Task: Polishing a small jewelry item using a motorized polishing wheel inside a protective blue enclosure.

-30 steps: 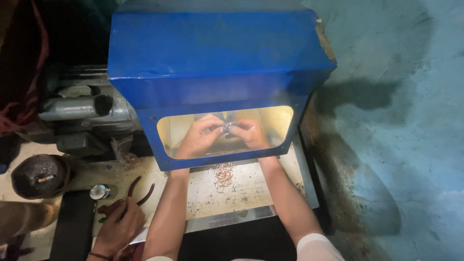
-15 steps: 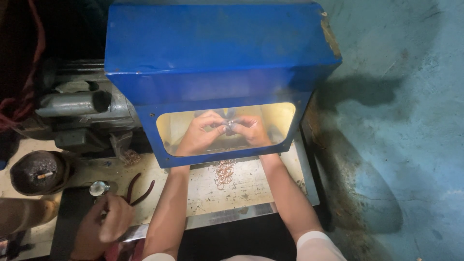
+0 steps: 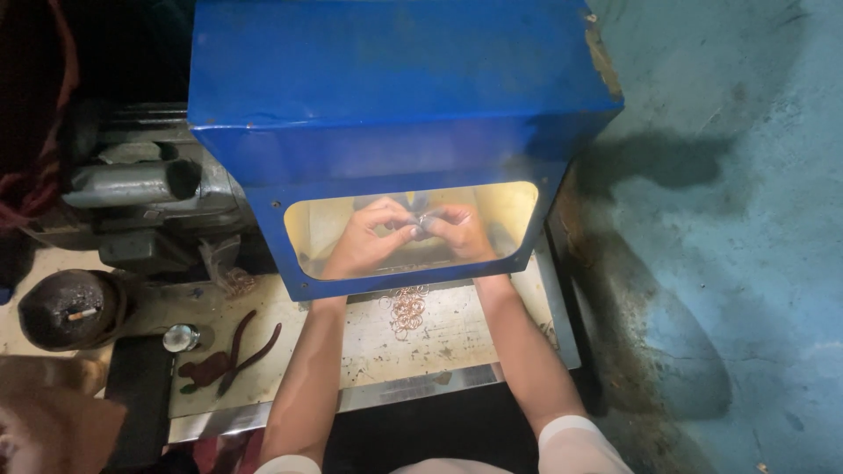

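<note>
Two hands: both of mine are inside the lit window of the blue metal hood (image 3: pixel 386 96), fingertips meeting at its middle.
Pliers: red-handled pliers (image 3: pixel 230 355) lie on the bench (image 3: pixel 457 338), well left of and nearer me than the pinch, beside a small round glass piece (image 3: pixel 180 337).
Dark bowl: a round dark bowl (image 3: pixel 72 307) sits farther left still.
Left hand: my left hand (image 3: pixel 367 237) curls narrowly, thumb and fingers pinched on a small shiny metal piece (image 3: pixel 422 220).
Metal piece: it sits between both sets of fingertips; I cannot tell its shape.
Right hand: my right hand (image 3: pixel 461 230) is closed tight on the same piece from the other side.
Rings: a small heap of copper-coloured wire rings (image 3: pixel 407 309) lies on the bench just below the pinch, outside the window.
</note>
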